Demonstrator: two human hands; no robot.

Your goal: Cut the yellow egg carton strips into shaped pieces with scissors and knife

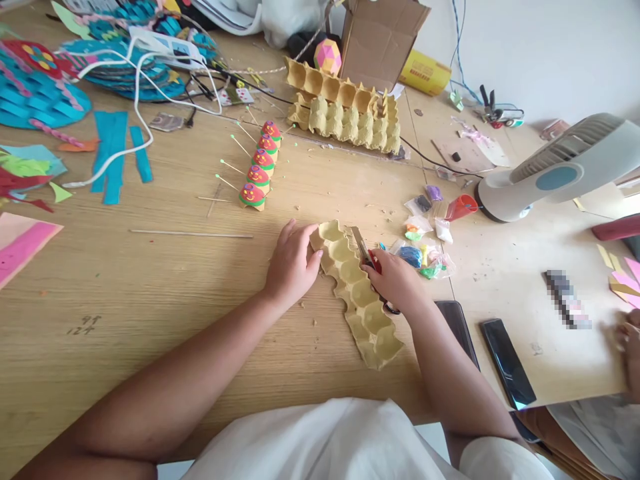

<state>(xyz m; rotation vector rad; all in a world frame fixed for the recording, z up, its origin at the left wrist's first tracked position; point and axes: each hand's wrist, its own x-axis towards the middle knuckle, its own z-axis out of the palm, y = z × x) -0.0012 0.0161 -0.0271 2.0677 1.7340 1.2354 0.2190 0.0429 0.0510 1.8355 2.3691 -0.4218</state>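
Head view: I see the wooden table, then the egg carton strip at centre, light, stiff but crushable pulp, best held by its rim. At nine o'clock my left hand presses its end; at three o'clock my right hand is closed around scissors.

The right hand covers most of the scissors; only the blade tip shows above the egg carton strip. Right of it, a blurred patch hides something, and another person's hand is cut off, perhaps resting.
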